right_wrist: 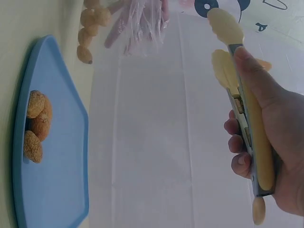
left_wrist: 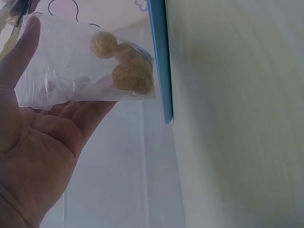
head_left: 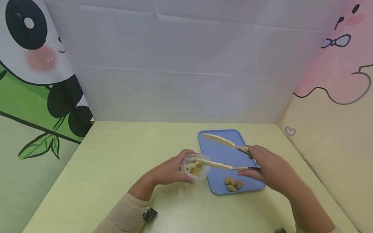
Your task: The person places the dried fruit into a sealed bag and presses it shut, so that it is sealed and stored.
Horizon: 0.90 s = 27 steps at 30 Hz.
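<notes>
My left hand (head_left: 170,169) grips a clear, thin-walled plastic container (left_wrist: 61,61), with thumb and fingers around its sides. Several brown, wrinkled, nut-like pieces (left_wrist: 132,76) lie inside it. In my right hand (head_left: 272,168) I hold food tongs (head_left: 217,165) with cream-coloured tips and handles. Their arms are spread apart and nothing is between the tips. In the head view one tip overlaps the container's mouth; whether it reaches inside cannot be told. A blue tray (head_left: 214,149) lies below the tongs, with several more nut-like pieces (right_wrist: 38,118) near its front edge.
Everything is over a pale yellow table (head_left: 131,145). A white sheet (head_left: 180,90) hangs along the back. Cartoon-printed panels stand at the left (head_left: 43,94) and right (head_left: 335,123). The tray has a low raised rim.
</notes>
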Tool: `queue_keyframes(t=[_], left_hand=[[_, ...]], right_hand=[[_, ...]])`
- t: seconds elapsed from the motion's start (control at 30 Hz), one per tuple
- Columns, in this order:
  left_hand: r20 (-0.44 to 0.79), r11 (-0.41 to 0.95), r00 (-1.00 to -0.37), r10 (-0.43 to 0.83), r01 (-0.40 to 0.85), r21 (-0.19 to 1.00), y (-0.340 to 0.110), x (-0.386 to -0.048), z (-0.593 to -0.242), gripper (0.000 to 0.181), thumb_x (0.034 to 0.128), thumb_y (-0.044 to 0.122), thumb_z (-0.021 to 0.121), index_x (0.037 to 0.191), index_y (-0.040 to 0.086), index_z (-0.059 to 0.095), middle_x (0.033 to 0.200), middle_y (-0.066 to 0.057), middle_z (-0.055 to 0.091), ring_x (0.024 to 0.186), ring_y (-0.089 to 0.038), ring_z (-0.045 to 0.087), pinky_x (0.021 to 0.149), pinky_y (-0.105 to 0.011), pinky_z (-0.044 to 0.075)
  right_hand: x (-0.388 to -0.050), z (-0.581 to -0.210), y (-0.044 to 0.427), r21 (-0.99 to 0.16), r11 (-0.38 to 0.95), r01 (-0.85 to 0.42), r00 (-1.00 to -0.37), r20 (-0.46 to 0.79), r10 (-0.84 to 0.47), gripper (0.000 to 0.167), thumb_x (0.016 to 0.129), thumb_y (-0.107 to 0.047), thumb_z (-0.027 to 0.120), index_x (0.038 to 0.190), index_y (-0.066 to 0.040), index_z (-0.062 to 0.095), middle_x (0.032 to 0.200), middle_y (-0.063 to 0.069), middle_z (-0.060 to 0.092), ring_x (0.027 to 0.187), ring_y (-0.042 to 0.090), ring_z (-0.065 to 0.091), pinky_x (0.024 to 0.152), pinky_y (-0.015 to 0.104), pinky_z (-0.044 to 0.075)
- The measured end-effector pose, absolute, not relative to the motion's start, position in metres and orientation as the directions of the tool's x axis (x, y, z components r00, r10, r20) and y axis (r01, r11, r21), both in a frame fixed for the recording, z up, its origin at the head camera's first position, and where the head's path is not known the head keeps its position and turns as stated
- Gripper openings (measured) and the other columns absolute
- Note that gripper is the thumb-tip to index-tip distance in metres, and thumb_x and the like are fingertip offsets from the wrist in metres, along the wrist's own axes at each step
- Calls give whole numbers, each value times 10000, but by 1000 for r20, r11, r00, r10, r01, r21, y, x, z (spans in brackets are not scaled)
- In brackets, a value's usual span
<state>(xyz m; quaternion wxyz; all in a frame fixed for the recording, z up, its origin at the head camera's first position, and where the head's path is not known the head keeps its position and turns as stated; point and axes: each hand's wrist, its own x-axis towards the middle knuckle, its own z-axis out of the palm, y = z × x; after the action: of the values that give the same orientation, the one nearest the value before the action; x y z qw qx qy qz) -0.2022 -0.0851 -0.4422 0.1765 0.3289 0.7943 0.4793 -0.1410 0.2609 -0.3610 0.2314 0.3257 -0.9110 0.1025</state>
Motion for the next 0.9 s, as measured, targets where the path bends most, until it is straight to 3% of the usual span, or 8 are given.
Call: queue_keyframes(t=[0.17,0.4,0.57,0.9], left_hand=[[29,343,-725,689,361,867,-84,-203,-441,811,768,370,840,1388,379,317,1298,-80,551,995,-174,581,845,-350,489],[33,357,-728,685,375,855,-83,-205,-442,822,754,386,848,1386,358,323,1315,-76,550,1039,-231,581,861,-356,475],[31,362,-733,680,372,855,-84,-205,-443,826,753,391,847,1391,346,324,1316,-68,546,1033,-217,576,864,-363,471],[24,386,-744,667,373,843,-85,-204,-443,825,752,393,846,1391,355,324,1295,-74,553,982,-171,569,834,-355,473]], right_hand=[[-142,-354,266,-102,765,-636,-697,501,-513,625,688,-409,863,1181,-151,577,920,-159,544,802,26,516,650,209,454],[-140,-348,276,-93,767,-635,-683,531,-501,618,681,-408,866,1142,-127,565,823,-146,449,731,7,413,596,138,345],[-141,-348,287,-91,749,-656,-658,555,-509,621,682,-414,863,1139,-109,573,833,-131,464,717,13,420,604,115,327],[-133,-350,305,-100,823,-559,-745,497,-445,592,663,-351,884,1106,-131,558,845,-84,529,712,43,445,577,201,372]])
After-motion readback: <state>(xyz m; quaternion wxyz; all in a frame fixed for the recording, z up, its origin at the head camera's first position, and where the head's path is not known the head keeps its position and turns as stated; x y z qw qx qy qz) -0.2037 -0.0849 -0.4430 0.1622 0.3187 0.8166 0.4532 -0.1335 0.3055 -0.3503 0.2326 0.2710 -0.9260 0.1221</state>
